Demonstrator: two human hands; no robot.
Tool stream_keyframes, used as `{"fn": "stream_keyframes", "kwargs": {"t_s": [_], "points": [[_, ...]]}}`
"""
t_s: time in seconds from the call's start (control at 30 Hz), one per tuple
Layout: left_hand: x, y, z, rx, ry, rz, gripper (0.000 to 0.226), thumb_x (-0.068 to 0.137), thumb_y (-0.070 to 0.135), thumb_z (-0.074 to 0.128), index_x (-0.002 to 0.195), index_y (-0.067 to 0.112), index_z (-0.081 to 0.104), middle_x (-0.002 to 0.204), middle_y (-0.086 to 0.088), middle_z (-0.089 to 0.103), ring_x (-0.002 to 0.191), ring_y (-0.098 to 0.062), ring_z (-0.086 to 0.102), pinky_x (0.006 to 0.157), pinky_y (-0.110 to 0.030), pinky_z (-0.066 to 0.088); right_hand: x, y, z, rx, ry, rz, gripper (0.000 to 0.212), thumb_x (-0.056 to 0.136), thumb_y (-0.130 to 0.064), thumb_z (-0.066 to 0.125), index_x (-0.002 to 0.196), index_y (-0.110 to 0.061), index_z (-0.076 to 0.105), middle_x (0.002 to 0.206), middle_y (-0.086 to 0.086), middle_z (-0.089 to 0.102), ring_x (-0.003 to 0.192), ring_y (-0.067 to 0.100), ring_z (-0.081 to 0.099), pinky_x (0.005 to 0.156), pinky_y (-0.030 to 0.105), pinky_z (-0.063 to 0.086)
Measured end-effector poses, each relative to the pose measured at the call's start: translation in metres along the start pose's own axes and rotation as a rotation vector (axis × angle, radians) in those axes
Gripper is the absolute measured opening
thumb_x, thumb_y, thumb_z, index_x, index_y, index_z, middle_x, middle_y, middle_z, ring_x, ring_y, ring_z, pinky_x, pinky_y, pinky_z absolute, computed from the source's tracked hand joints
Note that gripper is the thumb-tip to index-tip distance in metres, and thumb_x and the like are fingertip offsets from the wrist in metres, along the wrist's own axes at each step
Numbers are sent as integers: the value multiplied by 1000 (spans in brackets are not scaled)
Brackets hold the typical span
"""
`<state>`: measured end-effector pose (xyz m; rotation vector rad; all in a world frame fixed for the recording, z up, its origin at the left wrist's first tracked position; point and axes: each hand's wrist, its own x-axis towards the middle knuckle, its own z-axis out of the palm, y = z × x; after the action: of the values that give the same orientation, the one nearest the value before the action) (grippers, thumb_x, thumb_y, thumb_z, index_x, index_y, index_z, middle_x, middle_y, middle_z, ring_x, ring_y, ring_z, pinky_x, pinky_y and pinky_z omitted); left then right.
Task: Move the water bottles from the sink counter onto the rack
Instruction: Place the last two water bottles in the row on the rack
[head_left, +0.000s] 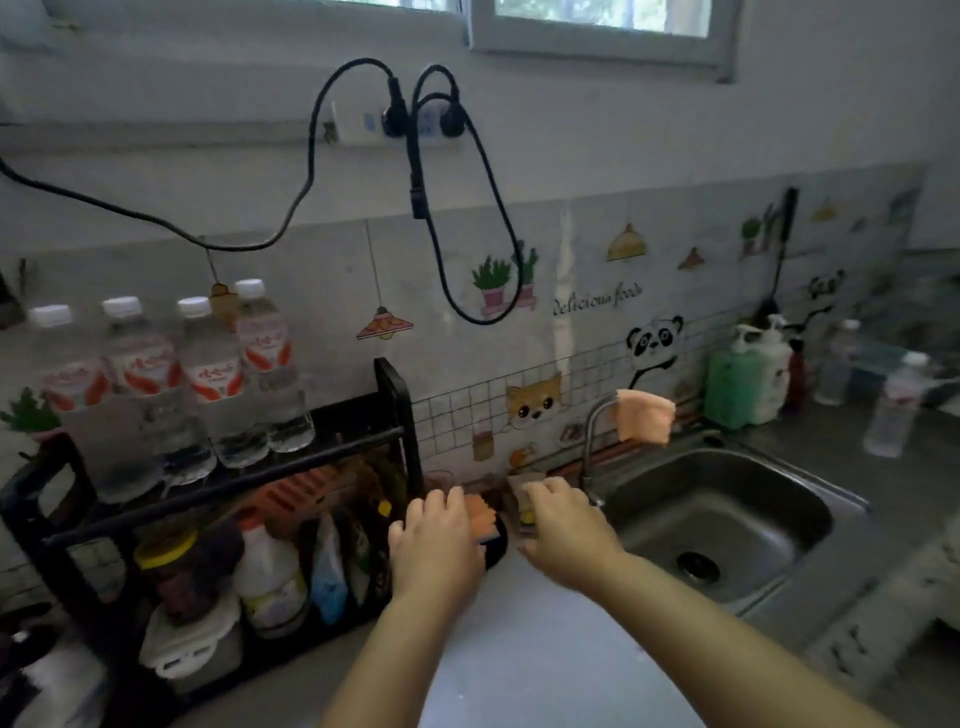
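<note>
Rack: black two-tier frame at the left of the desk; four water bottles stand upright in a row on its top shelf, close together.
Remaining bottles: two more bottles stand on the desk right of the sink, well apart from the rack.
Left hand: fingers loosely curled over an orange sponge in a dark dish; whether it grips is unclear.
Right hand: fingers bent near a small object beside the tap; its grasp cannot be told, and it holds no bottle.
Risk, reach: carrying a bottle across the sink could catch the tap or the cloth hung on it.
Risk, placement: the shelf row is crowded, so a nudge could likely topple the standing bottles.
</note>
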<state>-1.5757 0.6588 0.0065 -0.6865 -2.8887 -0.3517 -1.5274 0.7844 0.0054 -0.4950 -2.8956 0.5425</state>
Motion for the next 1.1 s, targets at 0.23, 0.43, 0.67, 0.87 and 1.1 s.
{"fn": "stream_keyframes", "kwargs": {"t_s": [0.23, 0.43, 0.67, 0.87, 1.1], "points": [[6, 124, 35, -39, -73, 205, 52, 88, 26, 52, 136, 20, 33, 138, -3, 43, 127, -24, 38, 106, -42, 34, -37, 125, -48, -34, 19, 216, 58, 82, -30, 61, 135, -20, 39, 138, 7, 42, 125, 29, 43, 101, 44, 41], [7, 264, 71, 4, -175, 364, 46, 89, 29, 52, 131, 20, 37, 136, -4, 45, 126, -26, 40, 101, -41, 35, -65, 261, -92, -53, 2, 376, 58, 82, -30, 64, 133, -16, 41, 135, 10, 44, 125, 32, 44, 100, 42, 40], [9, 435, 108, -74, -231, 444, 42, 86, 27, 55, 126, 21, 43, 130, -2, 49, 123, -23, 44, 100, -38, 36, -89, 419, -144, 12, 54, 487, 45, 83, -29, 60, 126, -18, 48, 127, 7, 50, 120, 30, 49, 98, 42, 45], [22, 530, 137, -57, -273, 514, 46, 86, 30, 55, 129, 20, 41, 131, -2, 49, 122, -23, 44, 100, -40, 37, -95, 518, -175, 40, 65, 539, 49, 80, -30, 58, 126, -15, 48, 127, 12, 48, 121, 33, 47, 102, 42, 42], [58, 607, 180, -22, -335, 525, 47, 86, 29, 55, 130, 18, 41, 135, -5, 47, 126, -26, 41, 102, -42, 35, -68, 597, -192, 62, 44, 572, 43, 81, -27, 55, 123, -16, 49, 125, 11, 49, 117, 31, 48, 98, 40, 44]]}}
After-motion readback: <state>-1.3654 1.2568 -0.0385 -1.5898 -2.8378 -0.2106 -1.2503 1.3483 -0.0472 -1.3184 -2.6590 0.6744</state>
